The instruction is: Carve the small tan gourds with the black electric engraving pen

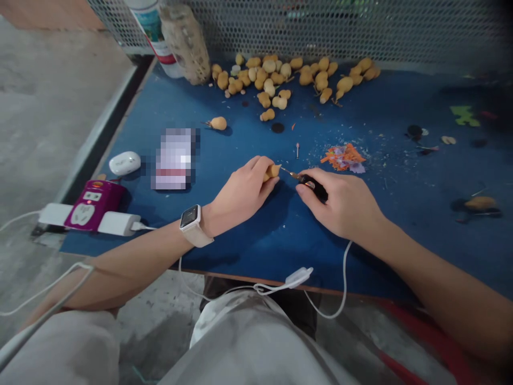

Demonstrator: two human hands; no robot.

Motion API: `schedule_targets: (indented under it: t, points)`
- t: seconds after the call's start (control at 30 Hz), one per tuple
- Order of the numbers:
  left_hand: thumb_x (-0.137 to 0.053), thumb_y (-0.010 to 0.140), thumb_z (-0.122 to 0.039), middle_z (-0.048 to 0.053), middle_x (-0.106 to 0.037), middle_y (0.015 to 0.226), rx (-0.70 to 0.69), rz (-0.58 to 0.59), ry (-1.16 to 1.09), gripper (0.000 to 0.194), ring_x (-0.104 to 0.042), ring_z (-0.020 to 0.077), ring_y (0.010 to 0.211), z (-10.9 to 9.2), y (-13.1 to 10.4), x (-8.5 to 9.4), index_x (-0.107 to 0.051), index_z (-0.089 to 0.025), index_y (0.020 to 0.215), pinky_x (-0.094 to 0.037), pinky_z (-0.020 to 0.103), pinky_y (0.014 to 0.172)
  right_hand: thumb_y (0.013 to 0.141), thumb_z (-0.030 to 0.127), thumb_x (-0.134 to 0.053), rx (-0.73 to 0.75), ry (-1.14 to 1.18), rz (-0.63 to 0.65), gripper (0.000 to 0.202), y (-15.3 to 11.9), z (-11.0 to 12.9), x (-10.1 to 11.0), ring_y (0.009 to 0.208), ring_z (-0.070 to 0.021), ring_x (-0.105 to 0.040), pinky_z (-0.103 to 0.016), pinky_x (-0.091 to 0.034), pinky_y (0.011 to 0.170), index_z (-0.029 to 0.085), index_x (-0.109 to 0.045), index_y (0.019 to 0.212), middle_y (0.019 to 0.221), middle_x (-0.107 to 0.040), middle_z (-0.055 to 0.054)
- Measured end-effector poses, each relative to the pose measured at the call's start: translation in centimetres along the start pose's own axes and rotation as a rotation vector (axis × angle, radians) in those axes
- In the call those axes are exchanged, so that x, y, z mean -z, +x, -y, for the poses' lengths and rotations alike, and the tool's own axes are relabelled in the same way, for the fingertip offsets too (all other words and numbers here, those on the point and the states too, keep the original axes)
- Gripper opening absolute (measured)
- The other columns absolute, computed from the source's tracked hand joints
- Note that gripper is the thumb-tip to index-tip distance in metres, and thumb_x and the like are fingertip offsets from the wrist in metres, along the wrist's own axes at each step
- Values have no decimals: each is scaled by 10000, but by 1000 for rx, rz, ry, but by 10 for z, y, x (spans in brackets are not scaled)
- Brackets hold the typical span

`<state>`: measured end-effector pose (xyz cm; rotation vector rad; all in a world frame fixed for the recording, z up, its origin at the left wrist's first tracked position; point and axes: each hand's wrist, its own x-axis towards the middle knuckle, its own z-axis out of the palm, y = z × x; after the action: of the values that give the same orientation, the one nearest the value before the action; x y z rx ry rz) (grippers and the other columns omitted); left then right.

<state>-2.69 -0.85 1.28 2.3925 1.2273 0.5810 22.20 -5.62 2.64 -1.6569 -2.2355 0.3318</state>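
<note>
A small tan bottle gourd [272,171] is gripped in my left hand [252,182], its narrow end pointing right. Fingers cover most of its body. My right hand [340,200] is wrapped round a black engraving pen [315,187] with a thin metal tip. That tip is at or very close to the gourd's narrow end; contact cannot be made out. Just beyond the hands, a small pinkish bit [297,151] lies on the blue table. To the right of it is a pile of orange and lilac scraps [344,158]. A single gourd [218,123] with a stem rests farther left.
Several gourds [268,80] line the back near a perforated metal panel [280,32]. A bottle [154,37] and a filled jar [186,45] stand back left. A blurred phone-like slab [174,158], earbud case [124,163] and purple power adapter [98,200] sit left. A white cord [345,278] hangs over the front edge.
</note>
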Motion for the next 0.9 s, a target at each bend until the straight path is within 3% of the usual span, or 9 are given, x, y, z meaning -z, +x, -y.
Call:
schedule_targets:
  t: [0.13, 0.2, 0.23, 0.33, 0.43, 0.53, 0.67, 0.8, 0.9]
  points:
    - [-629, 1131, -153, 66, -756, 1065, 10, -20, -90, 72, -675, 178, 852, 4, 2, 0, -575, -195, 1153, -478, 308, 764, 1137, 296, -559, 62, 149, 21, 412, 0, -9, 4, 1167, -393, -870, -533, -668, 982, 213, -787, 1470, 1344, -891, -150]
    - [-631, 1125, -151, 12, -717, 943, 53, -22, -169, 111, -652, 156, 778, 6, 5, 1, -538, -212, 1132, -448, 287, 720, 1107, 286, -634, 76, 307, 3, 477, 2, -14, 3, 1082, -345, -875, -506, -699, 947, 255, -713, 1577, 1350, -881, -130]
    - [-631, 1121, -150, -9, -697, 902, 76, -25, -207, 131, -646, 148, 754, 7, 6, 1, -520, -221, 1124, -437, 280, 706, 1102, 295, -671, 64, 422, -6, 506, 3, -15, 1, 917, -293, -864, -460, -708, 831, 289, -674, 1608, 1270, -885, -103]
    - [-639, 1107, -149, -32, -674, 868, 118, -37, -284, 183, -649, 138, 748, 8, 8, 2, -481, -240, 1095, -430, 268, 703, 1138, 385, -693, 8, 865, -87, 274, 10, -16, -4, 556, -160, -713, -353, -634, 551, 327, -723, 1403, 1079, -839, -27]
    - [-634, 1105, -155, -34, -665, 870, 111, -37, -324, 197, -640, 132, 742, 8, 8, 1, -462, -248, 1080, -422, 268, 693, 1063, 347, -697, -46, 1266, -115, 156, 16, -15, -5, 688, -213, -830, -403, -715, 670, 303, -777, 1189, 1034, -860, -18]
    - [-622, 1113, -165, -38, -654, 866, 91, -33, -355, 191, -632, 129, 734, 8, 7, 0, -454, -251, 1082, -409, 269, 680, 908, 254, -719, -88, 1498, -63, 363, 20, -22, -5, 859, -234, -892, -398, -724, 743, 383, -794, 1240, 1107, -908, 25]
    - [-625, 1117, -176, -32, -659, 881, 76, -28, -377, 199, -632, 127, 736, 7, 7, -1, -446, -253, 1078, -406, 273, 676, 766, 253, -1006, -49, 1442, -93, 724, 21, -34, -12, 1033, -236, -899, -366, -734, 806, 497, -718, 1383, 1169, -897, 83]
    - [-633, 1116, -183, -20, -679, 898, 92, -21, -380, 186, -630, 132, 740, 5, 6, 0, -463, -247, 1075, -420, 284, 690, 901, 622, -991, -7, 1344, -229, 500, 24, -36, -26, 815, -226, -848, -374, -713, 732, 414, -744, 1283, 871, -808, 50]
    - [-633, 1121, -196, 4, -712, 932, 88, -4, -356, 121, -647, 145, 766, 4, 5, 1, -520, -232, 1095, -444, 296, 718, 994, 726, -866, -69, 1351, -314, 416, 25, -31, -34, 595, -193, -725, -360, -644, 603, 381, -812, 1219, 685, -698, 54]
